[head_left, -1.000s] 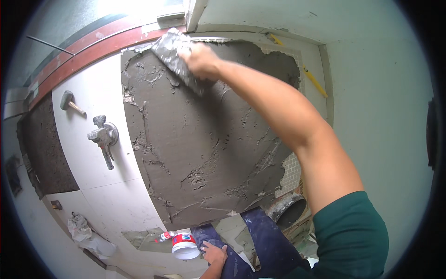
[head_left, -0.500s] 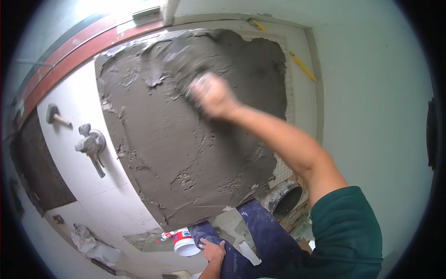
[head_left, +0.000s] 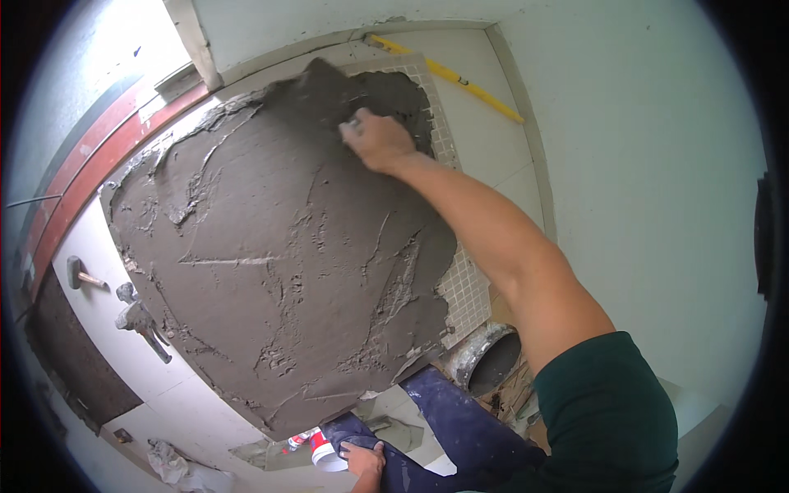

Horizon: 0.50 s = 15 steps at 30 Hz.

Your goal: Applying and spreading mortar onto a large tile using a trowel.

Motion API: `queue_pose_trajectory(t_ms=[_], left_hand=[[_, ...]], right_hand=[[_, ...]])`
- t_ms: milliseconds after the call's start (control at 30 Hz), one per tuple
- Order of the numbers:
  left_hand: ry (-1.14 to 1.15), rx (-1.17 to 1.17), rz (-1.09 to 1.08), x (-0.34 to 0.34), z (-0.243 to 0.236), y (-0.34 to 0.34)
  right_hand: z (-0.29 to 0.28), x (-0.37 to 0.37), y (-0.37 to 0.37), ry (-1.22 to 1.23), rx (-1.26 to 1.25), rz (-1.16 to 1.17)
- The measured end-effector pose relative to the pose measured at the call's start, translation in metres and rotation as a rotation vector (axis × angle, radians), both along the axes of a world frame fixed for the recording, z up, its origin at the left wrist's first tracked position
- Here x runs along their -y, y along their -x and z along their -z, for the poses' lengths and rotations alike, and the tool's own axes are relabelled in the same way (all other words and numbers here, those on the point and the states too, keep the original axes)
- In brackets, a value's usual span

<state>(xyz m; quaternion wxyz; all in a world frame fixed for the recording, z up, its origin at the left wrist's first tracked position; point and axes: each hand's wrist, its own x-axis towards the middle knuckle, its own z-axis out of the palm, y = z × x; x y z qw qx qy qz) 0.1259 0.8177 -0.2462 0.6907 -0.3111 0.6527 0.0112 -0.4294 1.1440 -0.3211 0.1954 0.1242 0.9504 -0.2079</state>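
Wet grey mortar [head_left: 246,320] covers most of a large tile [head_left: 466,300], whose gridded back shows along the right edge. My right hand [head_left: 378,141] is closed round the handle of a trowel at the far part of the tile. The trowel's blade [head_left: 322,92] is coated in mortar and slightly blurred; it lies against the mortar near the far edge. Smooth passes and rough ridges mark the mortar's surface. My left hand [head_left: 363,460] rests with fingers spread on my left leg [head_left: 349,429], holding nothing.
A yellow spirit level [head_left: 448,74] lies beyond the tile at the right. At left are a hammer [head_left: 84,275] and a grey mortar-caked tool [head_left: 141,322]. A dark-mouthed bucket [head_left: 493,361] stands by my right leg, a white and red bucket [head_left: 327,457] near my left hand.
My right hand and the trowel have swept across the mortar to the far right part, leaving a smoother surface. The view has turned and shifted; my left hand stays on my leg.
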Motion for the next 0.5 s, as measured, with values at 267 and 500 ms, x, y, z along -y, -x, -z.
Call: queue_pose_trajectory(t_ms=[267,500], left_hand=[[-0.012,0.009,0.039,-0.024,0.006,-0.002],[-0.010,0.010,0.052,-0.030,0.007,-0.004]], right_hand=[[0.009,-0.129,-0.027,0.040,-0.081,0.269],[-0.078,-0.077,-0.046,0.523,0.218,0.475]])
